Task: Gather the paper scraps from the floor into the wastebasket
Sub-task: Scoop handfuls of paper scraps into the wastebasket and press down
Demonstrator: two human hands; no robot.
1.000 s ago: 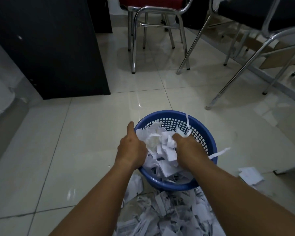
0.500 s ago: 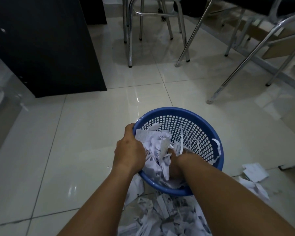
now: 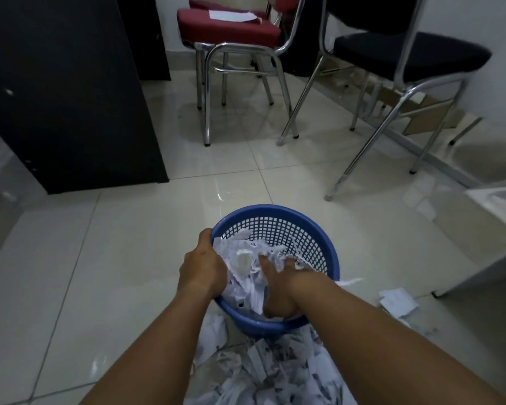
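Observation:
The blue mesh wastebasket (image 3: 292,229) stands on the tiled floor just ahead of me. White paper scraps (image 3: 240,258) fill its near half. My left hand (image 3: 202,264) is at the basket's left rim with the thumb up; its fingers are hidden among the scraps. Inside the basket, my right hand (image 3: 278,287) presses down on the paper with fingers spread. A big pile of torn scraps (image 3: 275,372) lies on the floor between my arms, right against the basket. A few loose scraps (image 3: 398,299) lie to the right.
A black cabinet (image 3: 70,97) stands at the left. Behind the basket are a red chair (image 3: 231,30) and a black chair (image 3: 406,54) on chrome legs. A white piece of furniture (image 3: 494,206) juts in at the right edge.
Both hands brought a bunch of scraps down into the basket. The right hand has let go and spread its fingers on the paper. My view has tilted up toward the chairs.

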